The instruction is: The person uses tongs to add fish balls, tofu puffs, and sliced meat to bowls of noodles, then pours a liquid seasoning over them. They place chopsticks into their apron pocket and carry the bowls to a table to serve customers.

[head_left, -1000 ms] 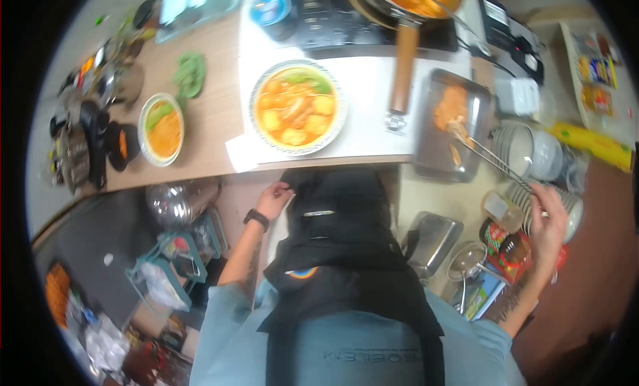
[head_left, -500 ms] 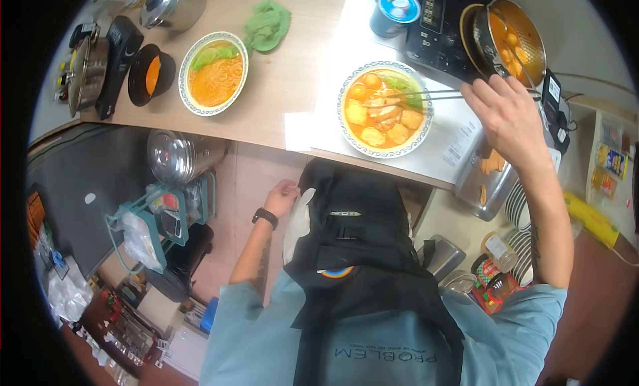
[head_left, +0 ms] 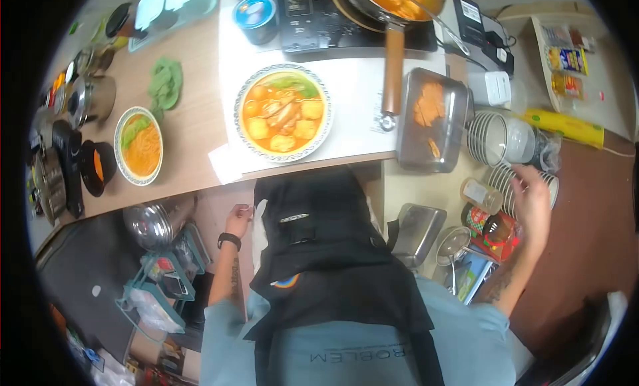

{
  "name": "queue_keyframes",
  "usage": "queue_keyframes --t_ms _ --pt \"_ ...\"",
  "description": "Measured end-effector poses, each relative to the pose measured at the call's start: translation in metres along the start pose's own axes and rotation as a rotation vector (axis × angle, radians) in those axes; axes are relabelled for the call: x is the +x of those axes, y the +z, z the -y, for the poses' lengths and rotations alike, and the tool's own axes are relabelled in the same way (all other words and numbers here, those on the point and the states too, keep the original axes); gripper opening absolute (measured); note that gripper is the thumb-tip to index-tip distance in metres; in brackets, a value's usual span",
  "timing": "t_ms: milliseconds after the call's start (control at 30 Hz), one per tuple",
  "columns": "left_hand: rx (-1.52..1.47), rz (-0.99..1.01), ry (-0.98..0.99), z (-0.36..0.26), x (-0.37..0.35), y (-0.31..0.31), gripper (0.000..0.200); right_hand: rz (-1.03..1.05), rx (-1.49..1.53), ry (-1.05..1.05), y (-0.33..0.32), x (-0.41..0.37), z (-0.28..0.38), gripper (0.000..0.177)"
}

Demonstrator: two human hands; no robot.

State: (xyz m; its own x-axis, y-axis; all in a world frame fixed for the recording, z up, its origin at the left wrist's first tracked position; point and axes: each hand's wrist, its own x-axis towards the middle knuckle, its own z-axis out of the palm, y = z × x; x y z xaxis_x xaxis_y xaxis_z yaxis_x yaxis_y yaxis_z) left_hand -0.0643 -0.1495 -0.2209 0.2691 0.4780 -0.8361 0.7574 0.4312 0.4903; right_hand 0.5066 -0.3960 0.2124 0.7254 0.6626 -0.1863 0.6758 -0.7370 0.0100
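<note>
My right hand (head_left: 532,201) is low at the right, over a stack of striped bowls (head_left: 504,189), its fingers slightly bent and apart with nothing visible in them. My left hand (head_left: 239,219) hangs below the counter edge beside the black apron (head_left: 313,233), fingers curled in and empty. On the white part of the counter stands a patterned bowl of orange soup (head_left: 282,154), topped with meat slices, yellow puffs, round balls and lettuce. A smaller bowl of noodles (head_left: 138,181) in orange broth with lettuce sits to the left.
A wooden-handled pan (head_left: 393,73) rests on the induction cooker (head_left: 299,33), handle pointing toward me. A metal tray (head_left: 406,159) with orange pieces lies right of it. Jars (head_left: 480,195), a strainer (head_left: 454,245) and a metal container (head_left: 418,234) are below, near my right arm.
My right hand has left the soup bowl and dropped to the lower right by the stacked bowls. The chopsticks it held no longer show. The view has shifted right; my left hand stays low.
</note>
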Motion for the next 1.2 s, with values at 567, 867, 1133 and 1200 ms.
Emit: queue_keyframes --t_ms 567,867,1133,1200 --pt "0.071 -0.026 0.074 -0.028 -0.008 0.023 0.039 -0.265 0.013 -0.353 -0.031 0.006 0.041 0.024" --pt "-0.17 -0.104 -0.065 0.028 -0.038 0.017 0.034 -0.233 -0.391 -1.127 0.026 0.159 0.248 0.023" --pt "-0.22 -0.14 -0.026 0.063 -0.04 0.007 0.028 -0.23 -0.378 -1.071 -0.001 0.15 0.258 0.032" --pt "-0.112 -0.122 0.006 0.028 -0.044 -0.003 0.025 -0.196 -0.297 -0.969 -0.004 0.141 0.243 0.03"
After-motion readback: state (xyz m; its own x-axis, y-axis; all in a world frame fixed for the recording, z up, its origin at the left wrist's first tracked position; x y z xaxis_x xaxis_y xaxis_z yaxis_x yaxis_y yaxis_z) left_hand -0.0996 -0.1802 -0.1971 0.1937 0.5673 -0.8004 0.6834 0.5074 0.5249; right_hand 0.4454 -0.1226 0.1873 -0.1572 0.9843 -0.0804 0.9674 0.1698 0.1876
